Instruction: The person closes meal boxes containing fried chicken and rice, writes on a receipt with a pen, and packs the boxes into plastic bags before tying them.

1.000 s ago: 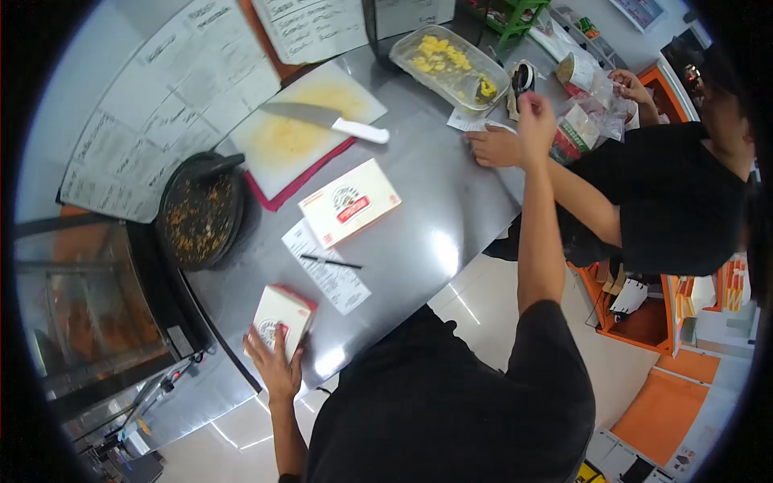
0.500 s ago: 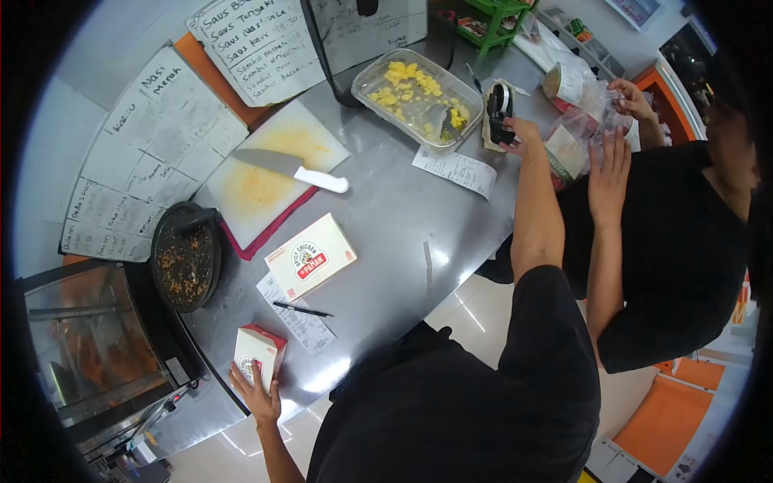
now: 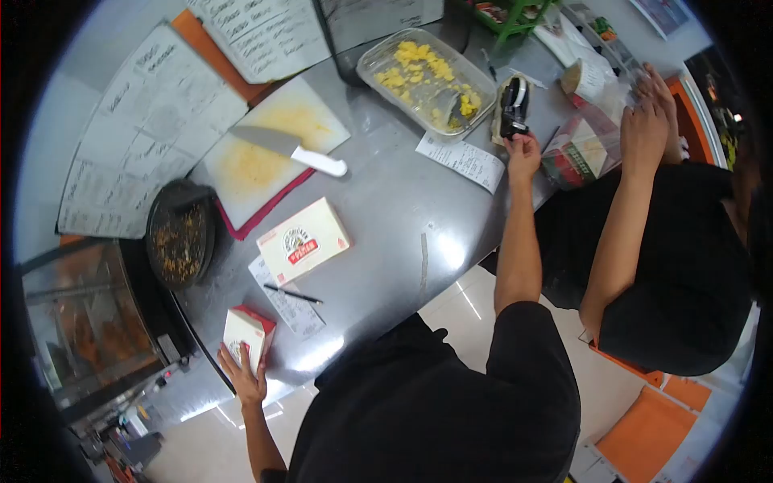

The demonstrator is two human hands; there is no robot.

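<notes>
My left hand (image 3: 245, 378) is around the near end of a small white-and-red food box (image 3: 248, 332), fingers along one side and thumb on the other. Stretched far to the right, my right hand (image 3: 522, 153) has its fingers closed on the near end of a black stapler-like tool (image 3: 514, 109), which lies on a pale brown wrapper. A larger white food box (image 3: 304, 240) sits on the steel table (image 3: 378, 266). Beside it, a black pen (image 3: 292, 294) rests on a printed receipt (image 3: 302, 316).
A knife (image 3: 318, 161) lies on a stained cutting board (image 3: 241, 181), next to a dark stone mortar (image 3: 181, 233). A clear tub (image 3: 374, 80) holds yellow pieces, with another receipt (image 3: 463, 161) below. A co-worker's hands (image 3: 648, 113) handle plastic bags (image 3: 592, 141) at right.
My right hand has shifted its grip to the near end of the black tool. The co-worker's hands have come together over the bags. My left hand stays on the small box; the view has shifted slightly.
</notes>
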